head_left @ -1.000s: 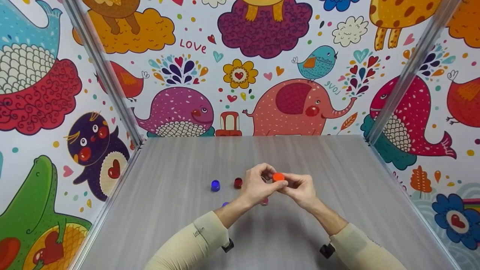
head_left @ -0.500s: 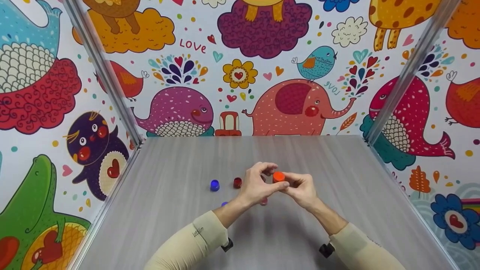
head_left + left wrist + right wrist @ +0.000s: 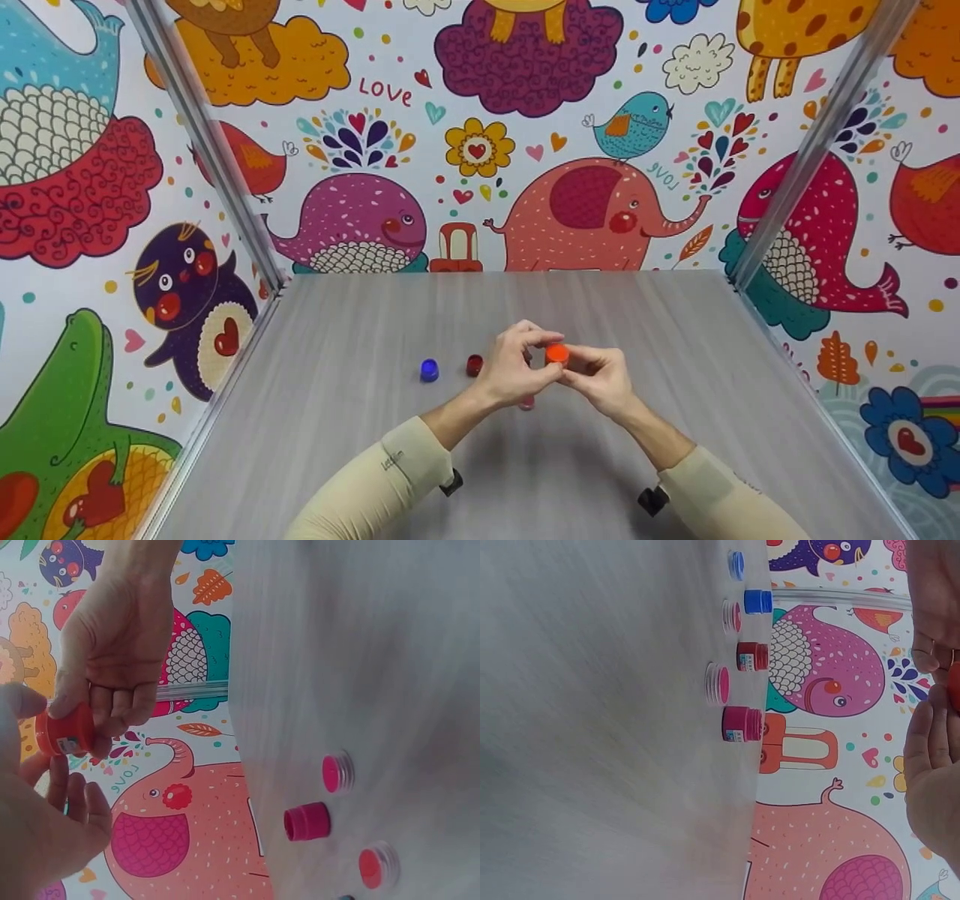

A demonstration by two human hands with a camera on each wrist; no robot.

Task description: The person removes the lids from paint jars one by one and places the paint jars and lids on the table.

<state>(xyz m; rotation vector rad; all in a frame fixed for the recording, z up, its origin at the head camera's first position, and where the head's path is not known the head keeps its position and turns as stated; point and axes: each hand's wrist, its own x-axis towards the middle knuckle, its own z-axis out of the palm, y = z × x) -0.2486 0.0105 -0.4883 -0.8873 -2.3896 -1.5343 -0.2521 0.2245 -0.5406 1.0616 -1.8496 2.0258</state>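
Note:
An orange paint jar is held up above the table between both hands, its bright orange top facing up in the head view. My left hand pinches it from the left, thumb in front and index finger on the far side. From the right, my right hand grips the same jar between thumb and fingers. A small label shows on the jar's side in the left wrist view. Whether the lid is loose on it, I cannot tell. In the right wrist view the jar is mostly cut off by the frame edge.
On the grey table stand a blue jar, a dark red jar and a magenta jar. Near them lie a blue lid, a red lid and a pink lid. Patterned walls enclose the table.
The left hand's index finger has reached further along the jar's far side and its thumb has drawn slightly left. The right hand stays nearly still, holding the jar in place.

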